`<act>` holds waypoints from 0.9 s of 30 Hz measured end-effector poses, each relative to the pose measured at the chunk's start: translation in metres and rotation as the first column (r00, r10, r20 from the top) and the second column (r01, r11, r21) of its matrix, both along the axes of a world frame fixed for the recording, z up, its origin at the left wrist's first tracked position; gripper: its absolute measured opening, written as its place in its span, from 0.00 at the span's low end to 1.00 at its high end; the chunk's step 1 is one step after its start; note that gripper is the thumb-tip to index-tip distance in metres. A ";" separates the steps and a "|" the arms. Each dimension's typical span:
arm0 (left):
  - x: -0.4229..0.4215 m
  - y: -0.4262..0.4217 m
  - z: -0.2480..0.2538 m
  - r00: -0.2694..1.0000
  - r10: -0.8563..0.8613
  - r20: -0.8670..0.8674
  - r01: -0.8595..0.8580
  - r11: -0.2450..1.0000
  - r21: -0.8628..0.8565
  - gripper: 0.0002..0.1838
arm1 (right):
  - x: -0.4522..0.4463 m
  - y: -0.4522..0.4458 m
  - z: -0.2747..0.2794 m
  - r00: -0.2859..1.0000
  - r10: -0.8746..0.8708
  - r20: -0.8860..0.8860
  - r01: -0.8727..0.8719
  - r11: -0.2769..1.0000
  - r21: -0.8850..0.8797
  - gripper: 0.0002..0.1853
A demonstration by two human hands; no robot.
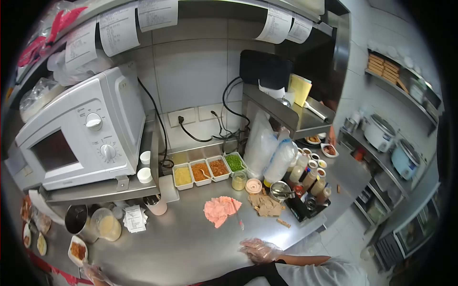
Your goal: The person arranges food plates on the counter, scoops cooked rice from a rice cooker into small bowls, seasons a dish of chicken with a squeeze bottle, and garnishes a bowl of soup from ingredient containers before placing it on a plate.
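My left hand (94, 274), in a clear plastic glove, is at the lower left edge of the view. It is beside the lower end of a white dish (78, 250) with reddish-brown food in it; its fingers are mostly hidden, and I cannot tell whether they grip the dish. My right hand (260, 250), also in a clear glove, is over the near part of the steel counter (181, 252). Its fingers point left, slightly apart, with nothing visible in them. Beyond it lie a crumpled pink cloth (222, 211) and a folded brown cloth (266, 205).
A white microwave (81, 128) stands on a raised shelf at left. Below are a dark pot (78, 220), a tub (109, 226) and paper slips (135, 219). Topping trays (201, 173) line the back wall; sauce bottles (310, 180) crowd the right. Receipts (118, 31) hang overhead.
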State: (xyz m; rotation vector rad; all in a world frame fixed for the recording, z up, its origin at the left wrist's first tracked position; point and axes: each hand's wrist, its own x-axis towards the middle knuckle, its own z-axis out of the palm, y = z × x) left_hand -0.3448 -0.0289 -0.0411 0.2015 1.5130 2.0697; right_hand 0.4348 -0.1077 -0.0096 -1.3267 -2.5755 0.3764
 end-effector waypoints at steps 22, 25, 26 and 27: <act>0.113 -0.061 0.032 0.921 -0.350 -0.174 0.252 0.872 -0.421 0.17 | -0.058 0.024 0.018 0.954 -0.234 -0.186 0.217 0.971 -0.103 0.18; 0.183 -0.099 0.038 0.844 -0.497 -0.200 0.347 0.793 -0.501 0.16 | -0.086 0.038 0.023 0.906 -0.099 -0.412 0.017 0.980 -0.199 0.21; 0.202 -0.110 0.031 0.760 -0.596 -0.260 0.383 0.733 -0.562 0.15 | -0.088 0.046 0.017 0.836 -0.010 -0.549 -0.141 0.962 -0.233 0.23; 0.212 -0.118 0.014 0.499 -0.756 -0.423 0.360 0.625 -0.692 0.15 | -0.087 0.045 0.042 0.798 -0.109 -0.592 -0.210 0.871 -0.444 0.26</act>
